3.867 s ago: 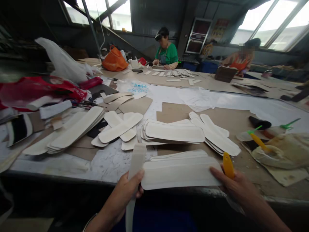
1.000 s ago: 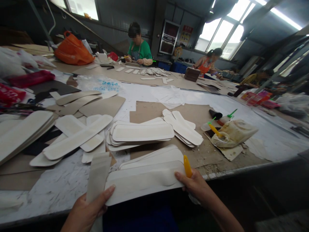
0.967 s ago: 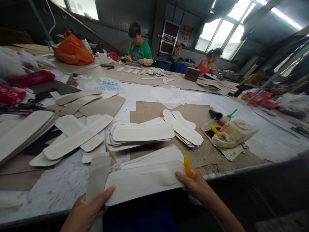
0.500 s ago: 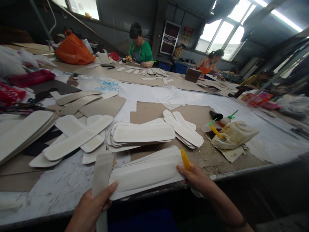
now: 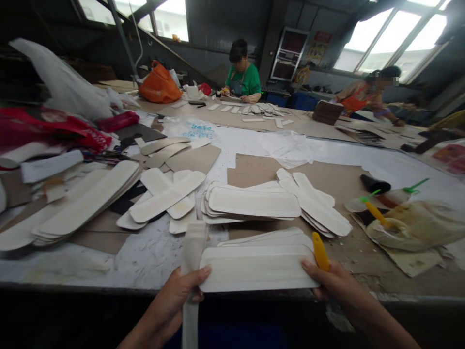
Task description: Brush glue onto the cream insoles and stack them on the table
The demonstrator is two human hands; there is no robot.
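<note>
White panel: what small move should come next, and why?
Perhaps rest the white panel on the table just beyond it: the left hand also grips pale strips and the right hand a yellow handle, so neither looks free.

The left hand (image 5: 179, 291) and right hand (image 5: 336, 281) are held at the table's (image 5: 145, 261) near edge. Both thumbs are pressed uppermost, fingers curled below.

White panel (image 5: 257, 268), long, round-cornered, spanning nine to three o'clock between your left fingers (image 5: 202, 275) and right fingers (image 5: 310, 268). Pale strips (image 5: 194, 247), narrow, at its nine-o'clock end, running twelve to six. Yellow handle (image 5: 320, 251), at its three-o'clock end, tilted toward eleven.
</note>
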